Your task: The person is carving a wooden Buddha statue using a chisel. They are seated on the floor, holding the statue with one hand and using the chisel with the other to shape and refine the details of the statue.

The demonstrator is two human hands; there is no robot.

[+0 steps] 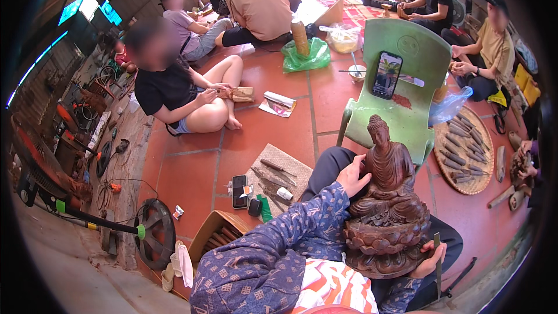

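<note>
Left fingers (353, 168) rest half-open against the statue (388, 168) — right fingers (428, 246) grip a tool (437, 244).

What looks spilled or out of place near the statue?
A reddish-brown patch on the green chair, beside the propped phone's lower end, looks odd against the green. I can't tell loose bits from surface wear. The statue stands upright.

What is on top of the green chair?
A phone leans against the backrest of the green chair, a reddish patch beside it. The statue covers part of the seat; anything behind it is hidden.
</note>
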